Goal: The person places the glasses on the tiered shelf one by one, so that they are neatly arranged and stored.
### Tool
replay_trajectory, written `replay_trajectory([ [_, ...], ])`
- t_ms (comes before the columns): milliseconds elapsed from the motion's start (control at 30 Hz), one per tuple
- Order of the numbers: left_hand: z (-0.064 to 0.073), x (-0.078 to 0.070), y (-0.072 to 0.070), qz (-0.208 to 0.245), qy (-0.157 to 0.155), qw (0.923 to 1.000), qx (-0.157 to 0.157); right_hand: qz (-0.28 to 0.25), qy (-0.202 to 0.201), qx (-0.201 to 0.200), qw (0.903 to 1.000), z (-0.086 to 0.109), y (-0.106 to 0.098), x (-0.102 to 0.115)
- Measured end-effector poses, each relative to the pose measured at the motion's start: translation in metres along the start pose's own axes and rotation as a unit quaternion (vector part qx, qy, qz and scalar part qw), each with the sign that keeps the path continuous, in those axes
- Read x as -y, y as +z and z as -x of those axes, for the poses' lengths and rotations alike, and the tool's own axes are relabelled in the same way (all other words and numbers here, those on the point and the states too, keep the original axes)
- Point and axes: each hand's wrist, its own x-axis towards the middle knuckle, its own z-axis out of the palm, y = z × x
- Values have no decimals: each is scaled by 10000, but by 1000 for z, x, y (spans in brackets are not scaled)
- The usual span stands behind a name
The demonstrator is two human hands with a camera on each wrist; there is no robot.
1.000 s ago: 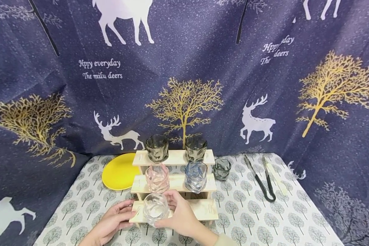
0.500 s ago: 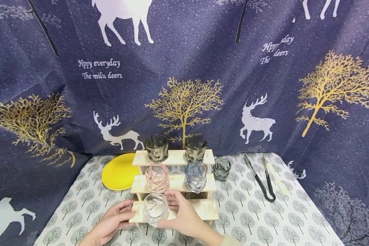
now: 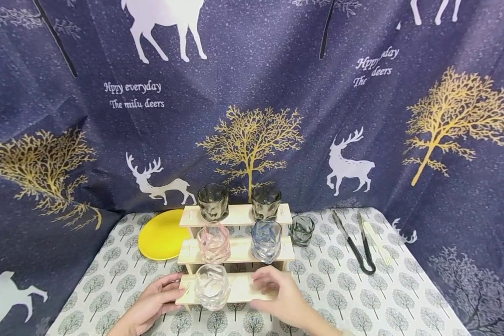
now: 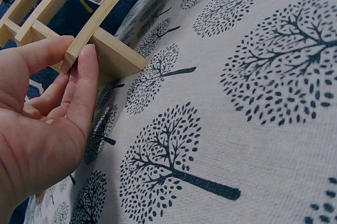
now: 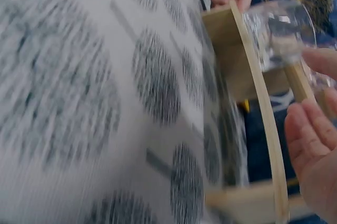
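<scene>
A clear faceted glass [image 3: 212,285] stands on the left part of the lowest step of a three-step wooden shelf stand [image 3: 240,285]. My left hand [image 3: 154,300] pinches the left end of that step; in the left wrist view, thumb and fingers [image 4: 87,76] grip the board end [image 4: 79,47]. My right hand [image 3: 284,298] hovers at the right part of the same step, fingers loosely bent and holding nothing, a gap away from the glass. A pink glass [image 3: 213,243] and a blue glass [image 3: 266,241] stand on the middle step, and two dark glasses [image 3: 213,203] on the top.
A smoky green glass [image 3: 301,231] stands on the tree-print tablecloth right of the stand. Black-handled tongs [image 3: 363,254] and a pale fork [image 3: 378,242] lie farther right. At the back left is a yellow plate [image 3: 161,235]. A dark deer-print cloth [image 3: 252,84] hangs behind.
My right hand has let go of the clear glass and moved right along the lowest step. The glass stays in place, and my left hand still pinches the board end.
</scene>
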Motion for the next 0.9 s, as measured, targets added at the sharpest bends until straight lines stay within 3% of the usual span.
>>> replay_trajectory([
  [233, -1, 1, -1, 29, -49, 10000, -23, 373, -871, -1034, 9901, 12, -39, -20],
  [400, -2, 2, -1, 37, -84, 9999, -63, 783, -864, -2118, 9703, 13, -66, -38],
  [533, -2, 2, -1, 10, -96, 9999, -84, 1039, -390, -2795, 9537, 7, -84, -48],
  [667, -1, 1, 0, 25, -82, 9999, -97, 1400, 316, -3136, 9386, -3, -98, -57],
  [767, -1, 0, 0, 37, -72, 9999, -90, 1676, 892, -3156, 9297, -12, -107, -64],
  [900, -1, 1, 0, 42, -78, 9999, -79, 1775, 1339, -2985, 9281, -24, -115, -74],
])
